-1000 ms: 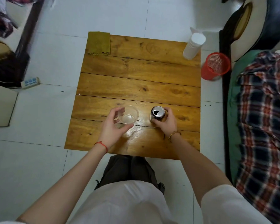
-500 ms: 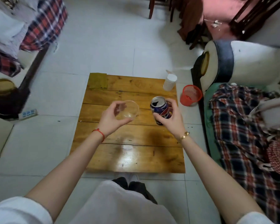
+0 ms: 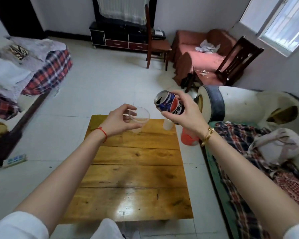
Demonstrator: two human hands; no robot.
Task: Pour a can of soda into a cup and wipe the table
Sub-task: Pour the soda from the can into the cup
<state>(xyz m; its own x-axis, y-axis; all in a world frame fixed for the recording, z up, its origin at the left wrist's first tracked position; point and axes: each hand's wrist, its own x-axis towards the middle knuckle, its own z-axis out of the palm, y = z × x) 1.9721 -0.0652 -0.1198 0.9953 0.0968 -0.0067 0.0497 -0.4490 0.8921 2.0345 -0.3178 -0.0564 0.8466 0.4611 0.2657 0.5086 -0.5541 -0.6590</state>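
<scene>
Spill risk: both vessels are held up in the air over the far end of the tabletop (image 3: 133,171), so a pour begun before the mouth is over the rim would, I'd say, land on the wood
Grip risk: the cup (image 3: 139,118) is thin clear plastic; squeezed, it might buckle
Left hand (image 3: 118,121): fingers curled round the cup's side, thumb underneath
Right hand (image 3: 185,112): fingers wrapped round the can (image 3: 169,104), tilted toward the cup, opening facing it, just apart
Cup contents: looks empty
Can contents: cannot tell
Cloth (image 3: 95,121): far left corner, mostly hidden by the wrist
</scene>
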